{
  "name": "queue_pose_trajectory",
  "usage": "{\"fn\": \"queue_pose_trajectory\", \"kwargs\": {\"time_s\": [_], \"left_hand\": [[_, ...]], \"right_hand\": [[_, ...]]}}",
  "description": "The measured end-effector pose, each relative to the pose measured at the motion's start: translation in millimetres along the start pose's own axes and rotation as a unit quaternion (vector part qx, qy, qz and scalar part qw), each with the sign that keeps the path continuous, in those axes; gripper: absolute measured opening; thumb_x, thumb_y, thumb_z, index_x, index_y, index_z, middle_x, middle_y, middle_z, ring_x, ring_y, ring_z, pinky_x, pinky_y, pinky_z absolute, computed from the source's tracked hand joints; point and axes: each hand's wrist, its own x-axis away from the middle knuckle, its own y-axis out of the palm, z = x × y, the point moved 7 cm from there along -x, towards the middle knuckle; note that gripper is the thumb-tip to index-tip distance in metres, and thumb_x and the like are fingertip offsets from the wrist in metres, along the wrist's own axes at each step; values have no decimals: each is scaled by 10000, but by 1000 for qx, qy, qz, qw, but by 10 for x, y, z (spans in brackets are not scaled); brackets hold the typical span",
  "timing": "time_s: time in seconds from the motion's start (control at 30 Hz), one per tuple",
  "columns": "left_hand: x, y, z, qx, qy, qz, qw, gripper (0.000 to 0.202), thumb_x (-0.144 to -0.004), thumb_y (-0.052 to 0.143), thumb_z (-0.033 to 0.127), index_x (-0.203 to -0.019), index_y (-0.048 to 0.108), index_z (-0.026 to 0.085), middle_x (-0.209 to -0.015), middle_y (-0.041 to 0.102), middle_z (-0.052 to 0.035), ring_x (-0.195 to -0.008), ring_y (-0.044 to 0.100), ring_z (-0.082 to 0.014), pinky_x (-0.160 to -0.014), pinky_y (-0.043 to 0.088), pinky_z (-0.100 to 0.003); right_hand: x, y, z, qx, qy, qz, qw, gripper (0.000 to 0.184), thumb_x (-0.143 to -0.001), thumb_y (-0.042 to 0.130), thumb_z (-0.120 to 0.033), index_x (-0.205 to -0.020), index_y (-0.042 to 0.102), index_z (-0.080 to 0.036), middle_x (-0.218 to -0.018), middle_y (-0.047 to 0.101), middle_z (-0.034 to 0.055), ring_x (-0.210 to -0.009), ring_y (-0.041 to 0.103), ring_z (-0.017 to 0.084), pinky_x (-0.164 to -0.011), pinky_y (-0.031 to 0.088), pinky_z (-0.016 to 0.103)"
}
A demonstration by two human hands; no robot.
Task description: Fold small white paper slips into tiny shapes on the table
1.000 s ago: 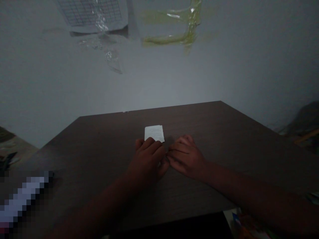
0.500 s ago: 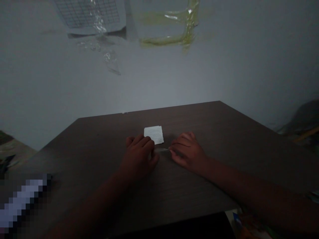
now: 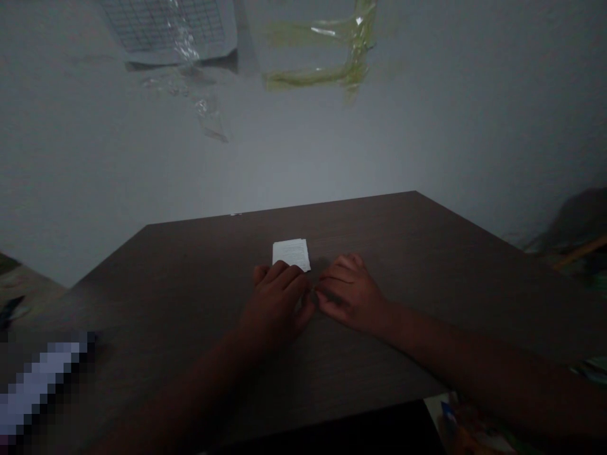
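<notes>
My left hand (image 3: 275, 303) is closed in a pinch, palm down, over the middle of the dark wooden table (image 3: 199, 265). Facing it, my right hand (image 3: 351, 294) is pinched too, its fingertips almost touching the left ones. Between them is a thin pale strip, now mostly hidden by the fingers; its material is unclear in the dim light. Just beyond my left fingers lies a small stack of white paper pieces (image 3: 291, 251) with printed lines, its near edge covered by the hand.
A pale wall (image 3: 303, 145) rises behind the table, with a taped grid sheet (image 3: 171, 28) and yellowed tape (image 3: 308, 77). A blurred-out bright object (image 3: 42, 379) lies at lower left. Something dark (image 3: 341, 433) is at the near edge, beside colourful items (image 3: 467, 420).
My left hand has moved right, and my right hand slightly left, closing the gap between them. The pale strip that showed between the fingers is now mostly covered.
</notes>
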Motion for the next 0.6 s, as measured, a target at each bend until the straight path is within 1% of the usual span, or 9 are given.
{"fn": "queue_pose_trajectory", "kwargs": {"time_s": [0.2, 0.37, 0.47, 0.6], "left_hand": [[-20, 40, 25, 2, -4, 3, 1000, 152, -934, 605, 116, -850, 574, 239, -873, 722, -6, -878, 629, -240, -829, 378, -415], [-32, -36, 54, -1, 22, 28, 999, 186, -903, 608, 111, -800, 522, 239, -817, 692, -5, -834, 618, -232, -793, 361, -408], [-19, -58, -24, -4, 10, 23, 1000, 187, -871, 623, 109, -795, 511, 239, -801, 674, -1, -826, 608, -228, -800, 358, -404], [19, -85, -231, -7, -11, 14, 1000, 177, -832, 627, 125, -795, 499, 241, -813, 668, -5, -844, 609, -234, -820, 369, -400]], "right_hand": [[-4, -7, -45, -3, -17, -5, 1000, 138, -1030, 663, -193, -898, 694, -213, -887, 771, 4, -868, 620, 215, -831, 365, 412], [-20, -72, -75, -9, -23, -1, 1000, 126, -1042, 655, -198, -935, 717, -225, -944, 804, 13, -901, 642, 225, -840, 389, 425], [-24, -97, -41, 2, -13, -5, 1000, 125, -1039, 664, -187, -944, 727, -239, -942, 815, 13, -892, 659, 225, -845, 403, 432], [-17, -165, 76, 19, -4, 36, 999, 145, -1032, 662, -178, -906, 716, -227, -923, 803, 29, -866, 661, 225, -835, 430, 433]]}}
